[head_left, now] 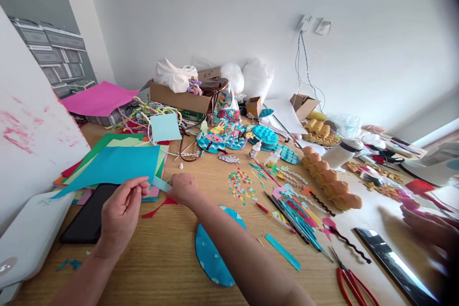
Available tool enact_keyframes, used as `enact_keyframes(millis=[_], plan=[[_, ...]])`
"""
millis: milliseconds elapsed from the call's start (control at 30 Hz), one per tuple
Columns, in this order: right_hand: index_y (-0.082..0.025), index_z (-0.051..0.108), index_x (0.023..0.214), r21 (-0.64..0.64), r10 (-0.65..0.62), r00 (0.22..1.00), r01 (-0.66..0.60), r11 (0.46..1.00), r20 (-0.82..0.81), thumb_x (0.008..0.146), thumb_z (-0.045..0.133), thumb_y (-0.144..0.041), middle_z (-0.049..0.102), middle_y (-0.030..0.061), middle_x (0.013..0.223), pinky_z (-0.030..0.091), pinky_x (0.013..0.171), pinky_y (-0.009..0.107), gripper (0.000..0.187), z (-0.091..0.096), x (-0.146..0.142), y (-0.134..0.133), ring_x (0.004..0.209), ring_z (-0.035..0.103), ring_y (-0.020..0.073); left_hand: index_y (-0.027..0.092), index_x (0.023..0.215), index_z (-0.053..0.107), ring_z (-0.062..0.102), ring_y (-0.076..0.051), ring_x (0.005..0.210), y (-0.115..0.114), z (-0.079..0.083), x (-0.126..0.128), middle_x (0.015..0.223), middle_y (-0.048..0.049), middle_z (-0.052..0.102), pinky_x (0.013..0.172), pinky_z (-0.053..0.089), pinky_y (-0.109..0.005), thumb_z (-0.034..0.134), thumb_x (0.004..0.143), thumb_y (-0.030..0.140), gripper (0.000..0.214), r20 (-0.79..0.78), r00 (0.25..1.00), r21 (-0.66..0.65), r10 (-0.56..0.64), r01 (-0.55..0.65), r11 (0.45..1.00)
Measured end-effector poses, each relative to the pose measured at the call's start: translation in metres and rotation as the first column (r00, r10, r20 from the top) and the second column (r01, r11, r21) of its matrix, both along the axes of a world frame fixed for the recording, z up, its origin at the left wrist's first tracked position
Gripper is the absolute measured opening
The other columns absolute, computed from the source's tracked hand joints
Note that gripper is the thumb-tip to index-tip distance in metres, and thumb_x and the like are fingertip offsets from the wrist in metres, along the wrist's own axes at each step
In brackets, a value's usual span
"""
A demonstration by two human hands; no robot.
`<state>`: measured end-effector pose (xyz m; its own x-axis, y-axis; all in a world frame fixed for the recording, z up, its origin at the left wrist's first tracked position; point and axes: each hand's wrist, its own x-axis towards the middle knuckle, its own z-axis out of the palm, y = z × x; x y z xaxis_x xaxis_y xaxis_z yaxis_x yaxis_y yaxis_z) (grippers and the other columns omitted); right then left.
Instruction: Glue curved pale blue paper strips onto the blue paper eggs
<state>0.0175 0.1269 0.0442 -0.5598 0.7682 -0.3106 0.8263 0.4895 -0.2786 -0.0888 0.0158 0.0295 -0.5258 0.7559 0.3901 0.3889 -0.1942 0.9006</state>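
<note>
A narrow light-blue paper strip (162,184) stretches between my two hands. My right hand (183,189) is closed on its right end. My left hand (124,210) has its fingertips pinched at the left end, in front of the lower edge of a blue paper sheet (118,162). The sheet lies over a stack of coloured paper (98,141), its left corner sticking out. Below my right forearm, partly covered by it, is a round blue disc (215,253) with small pale patches. A red paper scrap (158,208) lies below the strip.
At left are a white device (34,234) and a black tablet (84,217). Paper confetti (242,186), glue bottles (254,149), pens (290,220), red-handled scissors (353,282) and an egg carton (332,181) spread rightward. Another person's hand (423,224) is at far right.
</note>
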Motion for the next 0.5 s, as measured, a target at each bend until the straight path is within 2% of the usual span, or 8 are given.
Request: enact_keyframes(millis=[200, 333, 433, 500], plan=[[-0.019, 0.070, 0.091, -0.089, 0.006, 1.000, -0.007, 0.996, -0.016, 0.068, 0.057, -0.021, 0.070, 0.0099, 0.099, 0.050, 0.066, 0.031, 0.027, 0.000, -0.001, 0.003, 0.088, 0.065, 0.0257, 0.024, 0.091, 0.061, 0.056, -0.014, 0.070, -0.005, 0.011, 0.005, 0.082, 0.0024, 0.060, 0.068, 0.049, -0.025, 0.052, 0.083, 0.032, 0.015, 0.060, 0.997, 0.049, 0.038, -0.041, 0.998], [-0.017, 0.072, 0.081, -0.145, 0.007, 0.998, -0.015, 0.989, -0.062, 0.066, 0.057, -0.017, 0.072, 0.0079, 0.088, 0.047, 0.063, 0.026, 0.020, 0.011, 0.010, 0.009, 0.082, 0.065, 0.0222, 0.024, 0.089, 0.064, 0.054, -0.012, 0.068, -0.005, 0.009, 0.005, 0.079, 0.0030, 0.061, 0.064, 0.046, -0.023, 0.057, 0.082, 0.029, 0.011, 0.212, 0.977, 0.144, -0.001, -0.031, 0.989], [-0.015, 0.070, 0.065, -0.241, -0.003, 0.992, -0.027, 0.970, -0.124, 0.068, 0.058, -0.018, 0.071, 0.0047, 0.071, 0.043, 0.054, 0.021, 0.013, 0.022, 0.028, 0.020, 0.069, 0.064, 0.0169, 0.023, 0.082, 0.065, 0.052, -0.011, 0.066, -0.002, 0.011, 0.005, 0.074, 0.0030, 0.060, 0.059, 0.044, -0.021, 0.064, 0.075, 0.026, 0.008, 0.423, 0.903, 0.200, -0.077, -0.011, 0.980], [-0.015, 0.069, 0.065, -0.302, -0.036, 0.982, -0.021, 0.953, -0.184, 0.069, 0.056, -0.020, 0.070, 0.0029, 0.067, 0.040, 0.050, 0.019, 0.014, 0.027, 0.044, 0.029, 0.065, 0.063, 0.0144, 0.022, 0.078, 0.066, 0.052, -0.011, 0.066, 0.000, 0.012, 0.006, 0.072, 0.0029, 0.061, 0.058, 0.044, -0.019, 0.068, 0.069, 0.026, 0.010, 0.549, 0.828, 0.191, -0.115, 0.010, 0.982]])
